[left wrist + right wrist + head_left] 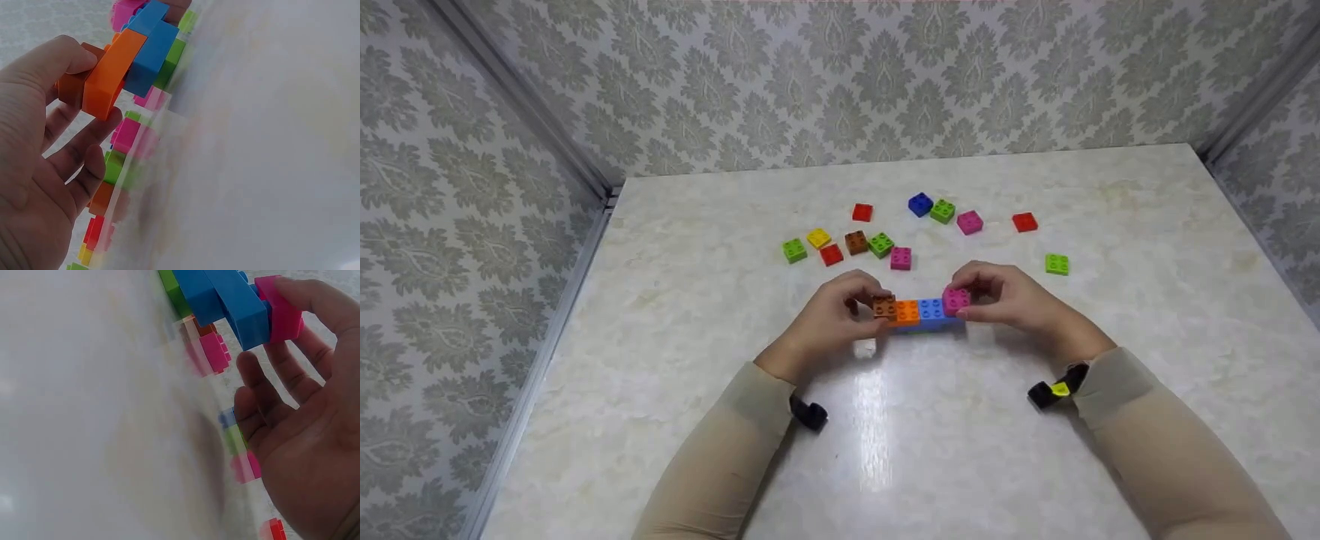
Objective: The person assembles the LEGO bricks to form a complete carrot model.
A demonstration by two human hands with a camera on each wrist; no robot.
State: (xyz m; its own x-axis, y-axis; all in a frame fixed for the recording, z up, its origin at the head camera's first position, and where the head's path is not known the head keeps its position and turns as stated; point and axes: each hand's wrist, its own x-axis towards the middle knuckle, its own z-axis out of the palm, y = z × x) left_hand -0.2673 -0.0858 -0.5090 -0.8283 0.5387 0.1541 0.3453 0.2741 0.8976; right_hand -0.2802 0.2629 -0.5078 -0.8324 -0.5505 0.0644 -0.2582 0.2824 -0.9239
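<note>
A small structure of toy building bricks spans the space between the two hands. My left hand pinches the brown brick at its left end, beside an orange brick. My right hand holds a pink brick between thumb and fingers, on the studs of a light blue brick at the right end. Lower down, another blue brick and a green brick form the base near the tabletop. The remaining fingers of both hands extend loosely below the bricks.
Loose bricks lie beyond the hands: a yellow one, a dark blue one, a brown one and several red, green and pink ones. A red brick and a green brick sit farther right. Patterned walls border the pale table.
</note>
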